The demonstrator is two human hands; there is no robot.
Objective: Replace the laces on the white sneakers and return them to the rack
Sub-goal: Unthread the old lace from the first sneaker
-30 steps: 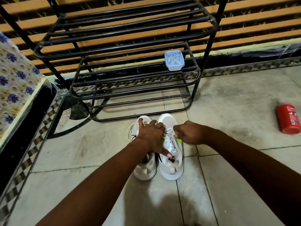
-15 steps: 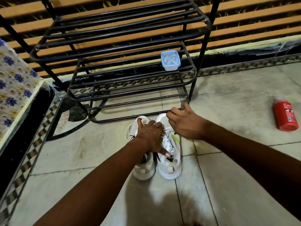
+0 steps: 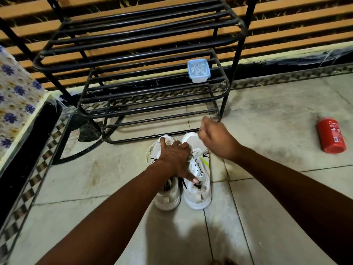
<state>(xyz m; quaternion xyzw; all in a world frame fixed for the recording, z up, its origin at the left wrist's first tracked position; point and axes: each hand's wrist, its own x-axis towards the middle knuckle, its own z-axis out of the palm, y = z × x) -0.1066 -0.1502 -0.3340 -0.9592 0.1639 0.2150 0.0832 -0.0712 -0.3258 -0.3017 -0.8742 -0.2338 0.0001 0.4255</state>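
Pair of white fabric sneakers (image 3: 197,197) stands on grey tiled floor (image 3: 277,134), just before black metal rack (image 3: 133,60). L hand (image 3: 175,159) presses flat on both, fingers straight. R hand (image 3: 217,140) is curled, pinching thin white lace (image 3: 199,151). Lace is soft, light, prob. slippery: hold near tip.

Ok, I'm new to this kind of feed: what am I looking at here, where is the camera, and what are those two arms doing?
There is no machine. These are a person's two bare arms, seen from one wide-angle camera worn on the head, looking forward and down. A pair of white sneakers stands on the tiled floor in front of a black metal rack. The left hand lies across both shoes, holding them down. The right hand, lifted above the right shoe's toe, seems to pinch its lace, though that part is blurred. A small blue-rimmed tub sits on a rack shelf, and a red can lies on the floor at right.
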